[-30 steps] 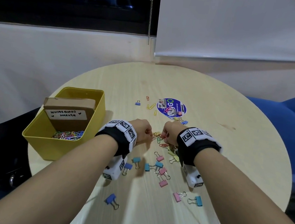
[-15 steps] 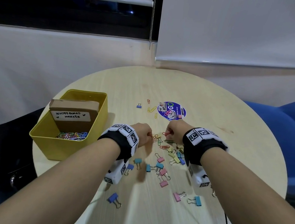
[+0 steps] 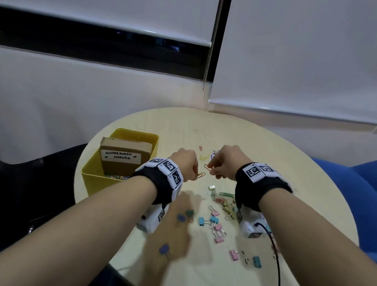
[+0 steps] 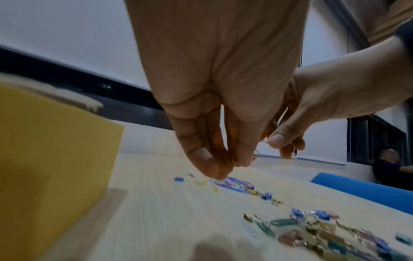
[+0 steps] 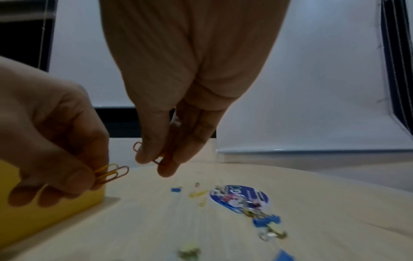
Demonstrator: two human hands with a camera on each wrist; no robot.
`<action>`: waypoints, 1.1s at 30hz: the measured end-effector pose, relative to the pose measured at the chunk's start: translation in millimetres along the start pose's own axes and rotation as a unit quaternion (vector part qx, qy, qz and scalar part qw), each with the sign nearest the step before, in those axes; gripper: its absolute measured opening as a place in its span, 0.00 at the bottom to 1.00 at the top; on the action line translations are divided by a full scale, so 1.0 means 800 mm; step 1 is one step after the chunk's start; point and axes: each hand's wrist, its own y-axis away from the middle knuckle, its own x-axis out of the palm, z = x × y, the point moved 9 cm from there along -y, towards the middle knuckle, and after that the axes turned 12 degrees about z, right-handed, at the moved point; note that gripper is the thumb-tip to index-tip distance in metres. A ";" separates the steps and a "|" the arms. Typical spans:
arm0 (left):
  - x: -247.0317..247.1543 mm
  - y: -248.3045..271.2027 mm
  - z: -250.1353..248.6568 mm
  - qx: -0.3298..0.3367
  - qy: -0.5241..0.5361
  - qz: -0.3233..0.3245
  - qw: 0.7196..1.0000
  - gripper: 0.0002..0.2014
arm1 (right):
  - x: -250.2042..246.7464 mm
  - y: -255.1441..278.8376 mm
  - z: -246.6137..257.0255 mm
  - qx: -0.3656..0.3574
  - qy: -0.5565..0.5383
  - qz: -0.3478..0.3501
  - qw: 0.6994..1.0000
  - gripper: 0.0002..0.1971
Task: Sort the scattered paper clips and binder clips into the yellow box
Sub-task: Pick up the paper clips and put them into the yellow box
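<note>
The box [image 3: 91, 172] sits on the counter [image 3: 247, 284] at its left edge, with a carton [image 3: 124, 158] standing inside it and paper clips [image 3: 116, 176] lying in front of the carton. To the right of the box, both hands are raised over the counter's middle, the left hand [image 3: 186, 163] beside the right hand [image 3: 227, 160]. Binder clips [image 3: 216, 224] lie scattered nearer the person, below the hands. A sticker [image 5: 239, 196] lies farther back. A chair [image 3: 368, 199] stands right of the counter.

Dim indoor light from overhead, cool cast, no glare. Soft shadows of the forearms fall on the table [image 3: 184, 127] toward the near edge. Head view bends straight lines at the edges. Both wrist views are noisy, with motion smear on the clips [image 5: 266, 222] and a blurred yellow box [image 4: 55, 141].
</note>
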 end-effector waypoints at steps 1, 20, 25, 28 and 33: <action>-0.010 0.007 0.004 -0.006 0.003 -0.009 1.000 0.09 | -0.001 0.000 0.012 -0.006 -0.003 -0.003 1.000 0.08; -0.116 0.129 0.183 -0.122 -0.036 -0.092 0.988 0.11 | 0.021 -0.022 0.237 -0.139 0.040 -0.030 0.989 0.15; -0.110 0.116 0.170 -0.098 -0.036 -0.105 0.989 0.08 | 0.018 -0.034 0.200 -0.099 0.057 -0.022 0.993 0.14; -0.100 0.097 0.132 -0.053 -0.024 -0.107 0.993 0.07 | 0.006 -0.034 0.149 -0.053 0.061 -0.024 0.996 0.11; -0.054 0.050 0.053 0.007 -0.054 -0.058 0.997 0.09 | -0.003 -0.025 0.059 0.026 0.058 -0.027 0.998 0.10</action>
